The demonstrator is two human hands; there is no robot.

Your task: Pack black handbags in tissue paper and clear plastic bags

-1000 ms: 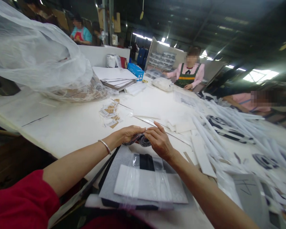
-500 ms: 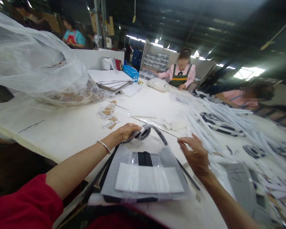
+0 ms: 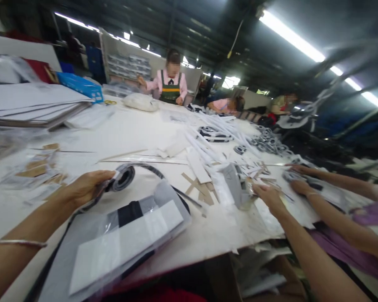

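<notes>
My left hand [image 3: 93, 186] is closed on a dark strap [image 3: 124, 178] wrapped in clear plastic, with a rolled-up coil beside the fingertips. From there the strap arches over to a flat dark bag-like item [image 3: 129, 214], covered by grey sheeting and a white foam strip [image 3: 129, 247], lying tilted at the table's front edge. Far to the right, the fingers of my right hand [image 3: 269, 197] are pinched together at the end of a grey holder [image 3: 234, 184] with black writing. What those fingers hold is too small to make out.
Cardboard strips [image 3: 197, 188] and white foam strips [image 3: 198, 165] lie near the grey holder. Paper tags [image 3: 34, 167] are scattered left. At right, a co-worker's hands [image 3: 299, 180] work close to mine. Stacked boards [image 3: 34, 105] and a blue box [image 3: 80, 86] stand at back left.
My view has swung to the right. My right hand has moved right to the grey holder. My left hand keeps hold of the strap, and the bag-like item now sits more slanted in view.
</notes>
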